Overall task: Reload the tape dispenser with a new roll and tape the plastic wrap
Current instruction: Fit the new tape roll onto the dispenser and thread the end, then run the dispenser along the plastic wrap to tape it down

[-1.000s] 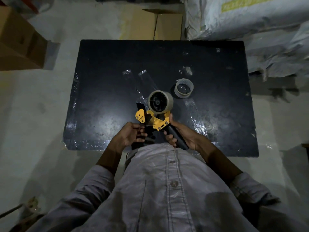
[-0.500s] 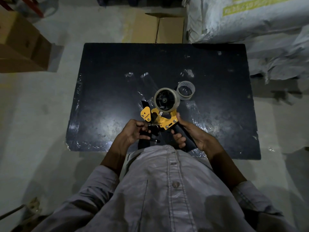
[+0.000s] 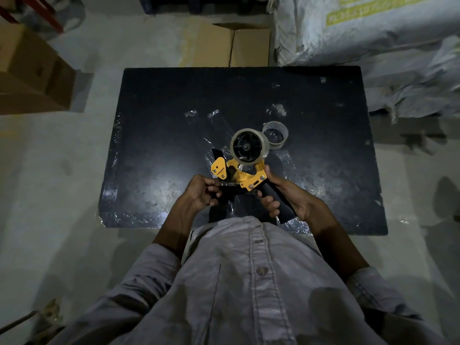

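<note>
The yellow painted-metal tape dispenser [image 3: 245, 174] bears a glossy clear tape roll [image 3: 249, 145]; crinkled shiny plastic wrap [image 3: 302, 188] covers the scuffed black table [image 3: 174, 108]; upper left, a matt brown cardboard box [image 3: 32, 78].

You've got one tape dispenser [image 3: 239, 175] carrying one tape roll [image 3: 249, 145], and one empty core [image 3: 275, 134] on the single black bench [image 3: 161, 120]. Two grips: left grip [image 3: 201, 192], right grip [image 3: 286, 195]. Two cardboard boxes: left box [image 3: 32, 78], far box [image 3: 236, 46]. At least two white sacks [image 3: 361, 33] lie far right.
</note>
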A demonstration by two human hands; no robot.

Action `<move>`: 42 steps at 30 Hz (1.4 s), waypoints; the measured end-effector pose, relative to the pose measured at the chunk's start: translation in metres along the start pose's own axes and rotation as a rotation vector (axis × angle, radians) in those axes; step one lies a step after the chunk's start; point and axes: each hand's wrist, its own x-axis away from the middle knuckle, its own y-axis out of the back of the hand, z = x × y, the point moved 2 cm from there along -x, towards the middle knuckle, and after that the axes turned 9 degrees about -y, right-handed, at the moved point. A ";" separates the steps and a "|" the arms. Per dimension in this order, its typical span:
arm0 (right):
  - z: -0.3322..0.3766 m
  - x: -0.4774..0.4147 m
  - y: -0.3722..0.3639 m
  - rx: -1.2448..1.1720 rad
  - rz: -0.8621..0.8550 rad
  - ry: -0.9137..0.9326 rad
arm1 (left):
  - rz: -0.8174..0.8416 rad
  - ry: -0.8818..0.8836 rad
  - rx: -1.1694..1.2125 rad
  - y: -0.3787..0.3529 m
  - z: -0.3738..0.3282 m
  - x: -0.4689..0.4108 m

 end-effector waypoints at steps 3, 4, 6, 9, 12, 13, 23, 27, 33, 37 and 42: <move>0.002 0.007 0.003 -0.009 -0.009 0.001 | -0.093 0.006 0.038 0.006 -0.005 -0.006; 0.002 0.011 0.007 -0.014 -0.014 0.016 | -0.165 0.006 0.072 0.018 -0.007 -0.009; 0.003 0.020 0.020 -0.061 0.006 0.048 | -0.274 -0.001 0.109 0.050 -0.017 -0.018; 0.006 0.031 0.035 -0.135 0.069 0.071 | -0.230 -0.026 0.041 0.075 -0.047 -0.023; 0.010 0.039 0.042 -0.117 0.089 0.102 | -0.143 -0.079 -0.137 0.067 -0.080 -0.031; 0.009 0.042 0.045 -0.099 0.085 0.111 | -0.111 -0.091 -0.217 0.063 -0.089 -0.035; -0.014 0.034 0.037 0.071 -0.111 0.226 | -0.021 -0.518 -1.092 0.046 -0.145 -0.068; -0.031 0.016 0.032 0.138 -0.237 0.322 | -0.127 -0.637 -1.308 0.038 -0.150 -0.080; -0.069 -0.010 0.038 0.331 -0.450 0.341 | -0.271 -0.645 -1.200 0.032 -0.109 -0.098; -0.078 -0.011 0.044 0.364 -0.491 0.311 | -0.318 -0.530 -1.099 0.039 -0.078 -0.113; -0.075 -0.014 0.047 0.347 -0.508 0.308 | -0.400 -0.512 -1.013 0.034 -0.059 -0.116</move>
